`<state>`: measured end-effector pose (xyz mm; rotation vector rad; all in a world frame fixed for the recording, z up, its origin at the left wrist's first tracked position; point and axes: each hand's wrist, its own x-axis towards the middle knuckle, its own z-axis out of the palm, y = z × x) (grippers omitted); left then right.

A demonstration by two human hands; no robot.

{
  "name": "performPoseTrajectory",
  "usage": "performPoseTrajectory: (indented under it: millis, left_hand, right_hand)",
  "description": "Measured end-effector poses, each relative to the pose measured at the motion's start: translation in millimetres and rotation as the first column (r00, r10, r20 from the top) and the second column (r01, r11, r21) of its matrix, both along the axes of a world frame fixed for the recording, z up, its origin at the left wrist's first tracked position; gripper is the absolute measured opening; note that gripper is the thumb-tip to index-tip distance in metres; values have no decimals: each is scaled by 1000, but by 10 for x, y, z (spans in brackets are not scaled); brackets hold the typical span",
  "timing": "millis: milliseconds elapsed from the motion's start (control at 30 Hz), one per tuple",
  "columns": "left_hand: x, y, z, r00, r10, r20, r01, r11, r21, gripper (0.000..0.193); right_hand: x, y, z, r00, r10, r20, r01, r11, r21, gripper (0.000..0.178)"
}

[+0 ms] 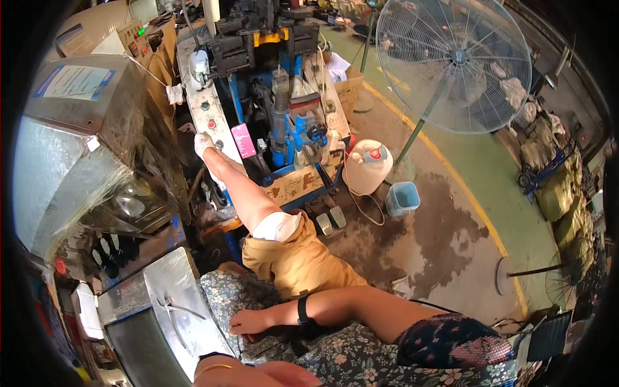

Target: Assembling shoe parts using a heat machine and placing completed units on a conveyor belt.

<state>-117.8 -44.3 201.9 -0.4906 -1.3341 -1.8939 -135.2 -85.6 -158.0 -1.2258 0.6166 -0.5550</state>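
My right hand [250, 324] rests on the grey floral cloth [364, 348] over my lap, its fingers curled in with nothing showing in them. A black band [303, 309] circles that wrist. At the lower edge, part of my left arm [222, 369] shows, with a dark band and a gold bangle; its fingers are hidden. From under the floral cloth comes a mustard trouser leg [303, 255], its white lining turned out. The bare lower leg [248, 197] stretches toward the machine [277, 122], and the white-covered foot [204, 145] lies against its left side.
Two foot pedals [330, 220] sit below the machine. To the right stand a white jug [369, 168], a light blue bucket [403, 198] and a large fan [458, 58]. A plastic-wrapped cabinet [71, 148] is at the left. A metal panel [171, 287] lies beside my lap.
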Motion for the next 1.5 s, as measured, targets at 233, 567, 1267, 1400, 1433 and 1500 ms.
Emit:
performPoseTrajectory:
  millis: [233,567,1267,1400,1433,1500]
  left_hand:
    - [-67,-38,3,1000,-6,22,5,998,57,20]
    - [-98,-279,-196,993,-15,-121,15,1000,1,17]
    - [117,-562,-467,937,-277,-211,302,948,97,21]
    - [125,-629,-517,930,-259,-261,293,951,102,14]
    - [175,-633,-549,940,-233,-251,272,953,134,15]
    - [406,-572,-650,996,-16,-85,35,975,220,11]
  right_hand:
    - [-1,10,81,995,15,-103,-17,1000,-11,27]
    - [104,115,295,970,-78,-231,78,997,-11,20]
    - [191,254,300,897,-170,-409,-11,914,-405,15]
    - [156,255,372,885,-150,-441,-41,918,-395,17]
    - [160,255,390,881,-129,-456,-66,920,-386,17]
    - [117,179,554,869,-20,-494,-146,944,-295,19]
